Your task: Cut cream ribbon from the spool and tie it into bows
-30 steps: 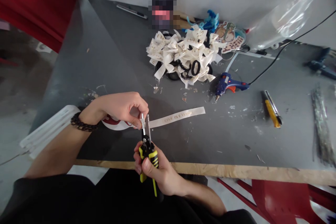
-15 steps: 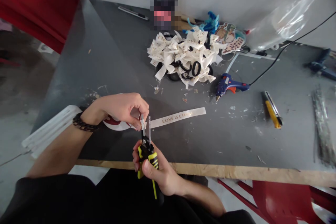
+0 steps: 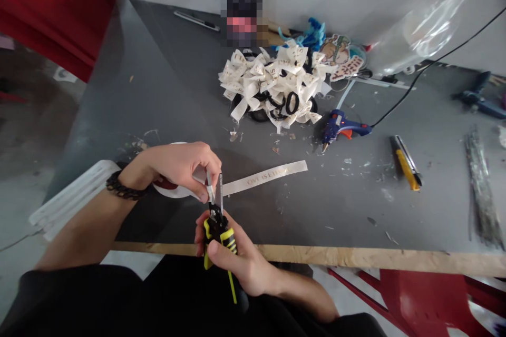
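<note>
Between the thumb and fingers of my left hand [image 3: 187, 168] the white ribbon is pinched. Its printed length [image 3: 264, 178], with gold lettering, stretches right across the table. My right hand [image 3: 233, 258] grips black-and-yellow scissors [image 3: 218, 226] by the handles, blades pointing away from me. The blades stand around the ribbon just right of my left fingertips, and look slightly apart. Under my left wrist lies a white ribbon roll [image 3: 174, 192] with a red centre, partly hidden by the hand.
A heap of white ribbon bows with black bands [image 3: 272, 84] lies at the back. Right of it are a blue glue gun [image 3: 342, 127], a yellow utility knife [image 3: 407, 163] and a bundle of thin wires [image 3: 482, 189]. A white power strip [image 3: 75, 197] sits at the left edge.
The scissor blades have come closer together around the ribbon. Both hands keep nearly the same place; the whole view has shifted slightly.
</note>
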Demonstrator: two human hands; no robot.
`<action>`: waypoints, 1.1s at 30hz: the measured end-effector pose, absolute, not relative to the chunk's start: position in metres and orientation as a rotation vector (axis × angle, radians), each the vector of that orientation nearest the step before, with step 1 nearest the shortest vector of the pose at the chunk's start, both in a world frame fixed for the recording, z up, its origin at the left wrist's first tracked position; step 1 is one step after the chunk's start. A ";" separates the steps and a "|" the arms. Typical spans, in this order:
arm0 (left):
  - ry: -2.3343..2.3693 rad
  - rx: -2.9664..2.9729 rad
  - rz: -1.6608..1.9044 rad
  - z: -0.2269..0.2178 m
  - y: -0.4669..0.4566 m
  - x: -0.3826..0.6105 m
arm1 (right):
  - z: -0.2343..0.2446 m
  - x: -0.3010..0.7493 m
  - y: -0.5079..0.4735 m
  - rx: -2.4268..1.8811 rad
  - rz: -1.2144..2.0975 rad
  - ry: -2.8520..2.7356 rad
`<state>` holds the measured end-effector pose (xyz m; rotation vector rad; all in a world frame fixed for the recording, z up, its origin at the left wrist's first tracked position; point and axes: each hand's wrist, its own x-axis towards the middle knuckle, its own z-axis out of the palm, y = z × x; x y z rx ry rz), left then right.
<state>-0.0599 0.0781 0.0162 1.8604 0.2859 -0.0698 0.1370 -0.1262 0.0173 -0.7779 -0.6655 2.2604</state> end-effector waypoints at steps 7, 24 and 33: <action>0.314 1.887 -0.065 0.014 0.077 -0.061 | 0.016 0.138 -0.128 -0.779 2.266 -0.659; 0.322 1.872 -0.092 0.011 0.079 -0.062 | 0.008 0.131 -0.135 -0.823 2.336 -0.548; 0.300 1.877 -0.106 0.012 0.080 -0.061 | 0.010 0.136 -0.131 -0.873 2.335 -0.633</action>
